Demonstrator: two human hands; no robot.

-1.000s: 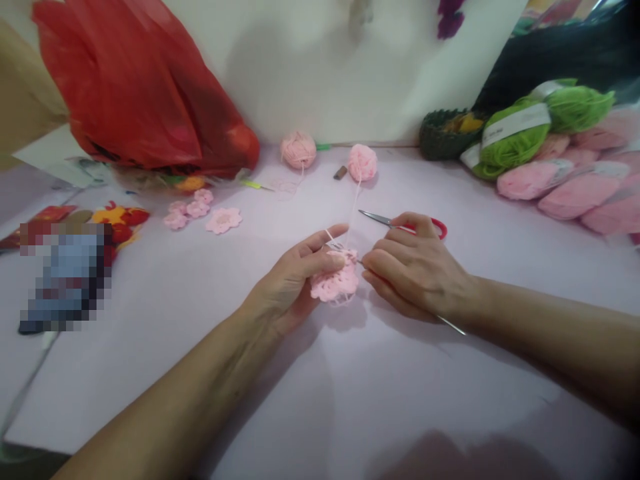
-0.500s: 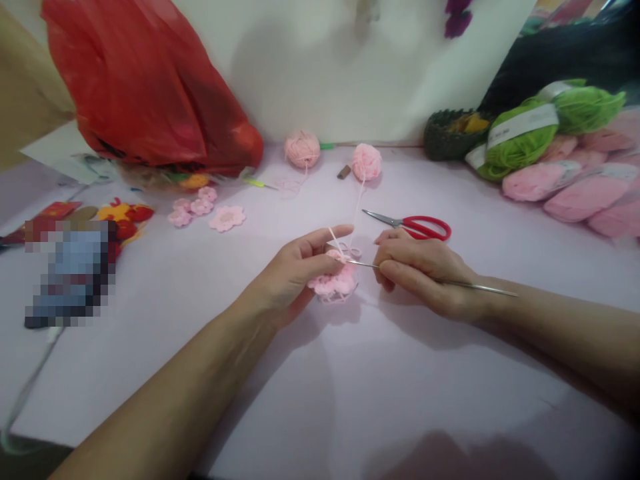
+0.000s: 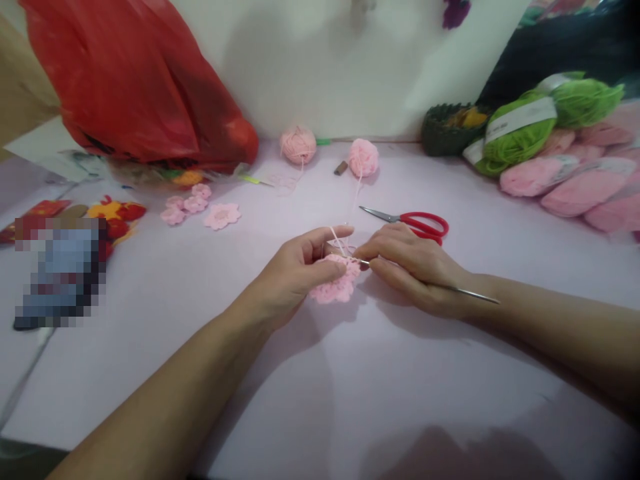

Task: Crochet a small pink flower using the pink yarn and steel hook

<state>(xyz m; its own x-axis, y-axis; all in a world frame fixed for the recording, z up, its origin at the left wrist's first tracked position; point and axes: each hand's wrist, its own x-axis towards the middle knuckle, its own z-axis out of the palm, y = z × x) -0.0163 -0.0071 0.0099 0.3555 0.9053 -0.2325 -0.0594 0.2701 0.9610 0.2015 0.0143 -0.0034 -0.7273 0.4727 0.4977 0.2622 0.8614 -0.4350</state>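
Note:
Between the thumb and fingers of my left hand [image 3: 303, 267] is a pink crocheted flower piece [image 3: 336, 288] with a scalloped edge. A strand of pink yarn [image 3: 336, 239] runs over my raised left index finger. My right hand [image 3: 413, 270] grips a thin metal crochet hook [image 3: 477, 296], whose back end sticks out along the wrist. The hook's front end meets the upper right edge of the flower piece, and the right fingertips are close against that edge. Its very tip is hidden in the stitches. A pink yarn ball [image 3: 363, 158] behind the hands has a strand leading towards them.
Red-handled scissors [image 3: 425, 225] lie just beyond my right hand. A second yarn ball [image 3: 298, 145], a finished pink flower [image 3: 223, 216] and several small flowers [image 3: 185, 205] lie further back. Green skeins [image 3: 520, 133] and pink skeins [image 3: 587, 187] are piled right; a red bag [image 3: 140, 87] stands left.
My right hand has moved left, up to the flower piece, so less of the hook's front shows. The flower piece has tilted to show more of its face. The view has shifted slightly.

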